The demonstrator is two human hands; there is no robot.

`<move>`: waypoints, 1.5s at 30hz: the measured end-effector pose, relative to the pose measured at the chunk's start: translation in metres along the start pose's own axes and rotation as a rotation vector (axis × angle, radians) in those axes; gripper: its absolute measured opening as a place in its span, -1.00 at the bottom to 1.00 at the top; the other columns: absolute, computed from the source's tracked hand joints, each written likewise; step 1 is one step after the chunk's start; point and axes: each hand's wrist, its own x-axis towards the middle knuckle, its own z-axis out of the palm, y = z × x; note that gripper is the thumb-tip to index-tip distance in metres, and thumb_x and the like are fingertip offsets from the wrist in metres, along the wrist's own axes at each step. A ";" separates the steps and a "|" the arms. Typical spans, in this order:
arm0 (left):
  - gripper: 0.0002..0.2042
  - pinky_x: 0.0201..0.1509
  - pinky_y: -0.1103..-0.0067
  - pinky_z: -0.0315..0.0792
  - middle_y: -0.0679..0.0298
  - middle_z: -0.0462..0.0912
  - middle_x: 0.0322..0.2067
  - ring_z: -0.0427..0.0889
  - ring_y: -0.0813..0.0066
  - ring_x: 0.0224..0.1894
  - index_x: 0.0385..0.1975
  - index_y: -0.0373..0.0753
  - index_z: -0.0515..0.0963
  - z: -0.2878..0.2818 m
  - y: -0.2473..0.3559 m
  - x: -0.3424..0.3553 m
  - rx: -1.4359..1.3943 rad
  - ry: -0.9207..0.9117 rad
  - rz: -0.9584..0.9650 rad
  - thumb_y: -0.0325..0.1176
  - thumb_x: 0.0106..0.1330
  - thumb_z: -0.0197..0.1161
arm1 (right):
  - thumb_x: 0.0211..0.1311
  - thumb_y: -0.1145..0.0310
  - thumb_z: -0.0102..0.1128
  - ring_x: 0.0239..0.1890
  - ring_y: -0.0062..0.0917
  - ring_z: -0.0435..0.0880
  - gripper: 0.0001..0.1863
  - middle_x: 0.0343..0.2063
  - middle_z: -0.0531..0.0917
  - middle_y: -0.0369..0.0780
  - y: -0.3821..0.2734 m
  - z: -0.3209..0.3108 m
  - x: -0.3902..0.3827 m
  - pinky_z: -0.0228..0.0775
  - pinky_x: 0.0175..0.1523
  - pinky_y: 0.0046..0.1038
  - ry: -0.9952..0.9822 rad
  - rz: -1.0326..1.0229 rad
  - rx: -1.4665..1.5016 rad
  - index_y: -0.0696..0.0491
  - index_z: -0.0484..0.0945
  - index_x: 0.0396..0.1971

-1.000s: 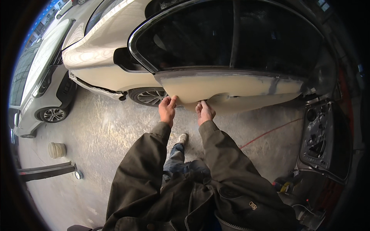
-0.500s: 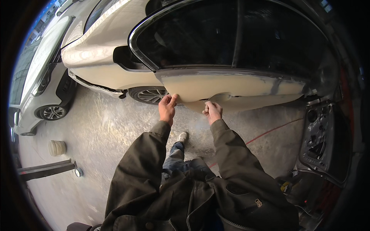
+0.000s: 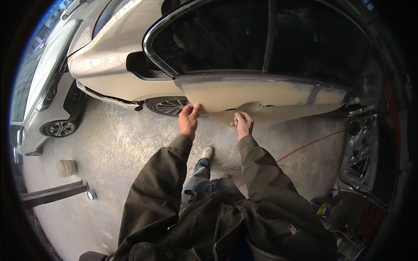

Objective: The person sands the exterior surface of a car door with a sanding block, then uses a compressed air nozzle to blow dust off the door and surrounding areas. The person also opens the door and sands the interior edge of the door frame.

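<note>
A beige, unpainted-looking car door [image 3: 235, 93] with dark glass above spans the view ahead of me. My left hand [image 3: 188, 122] is closed at the door's front edge, thumb by its face and fingers beside the wheel; it seems to grip that edge. To its right, my right hand [image 3: 244, 124] is closed, fingertips pinched together just below the recess of the door handle [image 3: 250, 105]. Whatever sits between those fingertips, if anything, is too small to make out. Both arms reach forward in dark sleeves.
A car wheel [image 3: 169, 105] shows left of the door. Another pale car [image 3: 48, 91] stands at far left. On the concrete floor are a whitish bucket [image 3: 66, 168], a dark beam [image 3: 54, 194], and a red hose [image 3: 305, 148]. A removed door [image 3: 359, 152] stands at right.
My right hand has shifted slightly right and turned a little, close to the handle recess. The left hand stays at the door edge.
</note>
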 end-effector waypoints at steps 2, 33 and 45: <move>-0.73 -0.16 0.63 0.40 0.45 0.59 -0.38 0.46 0.68 -0.33 -0.25 -0.29 0.59 -0.002 0.002 -0.003 0.052 -0.016 0.020 -0.18 0.51 0.34 | 0.37 0.30 0.33 -0.46 -0.69 0.59 -0.82 -0.46 0.64 -0.34 -0.009 -0.017 0.008 0.56 -0.42 -0.56 -0.030 -0.119 -0.307 0.13 0.66 -0.26; -0.44 0.42 0.22 0.37 -0.05 0.44 0.34 0.40 -0.02 0.40 0.35 -0.24 0.42 0.102 -0.143 -0.446 0.382 -2.266 0.323 -0.23 0.37 0.31 | 0.43 0.20 0.11 0.58 -0.15 0.02 -0.27 0.52 0.08 -0.07 -0.012 -0.118 -0.544 -0.04 0.58 -0.13 0.690 -0.576 -0.870 0.01 0.14 0.54; -0.33 0.69 0.21 -0.08 0.00 0.07 0.58 -0.04 0.09 0.65 0.48 -0.27 0.27 0.059 -0.071 0.077 1.530 -1.285 0.990 -0.12 0.45 0.27 | 0.54 -0.06 -0.13 0.64 -0.16 -0.26 -0.25 0.61 -0.15 -0.11 -0.003 -0.247 -0.547 -0.34 0.64 -0.08 1.606 -0.543 -0.090 -0.06 0.03 0.60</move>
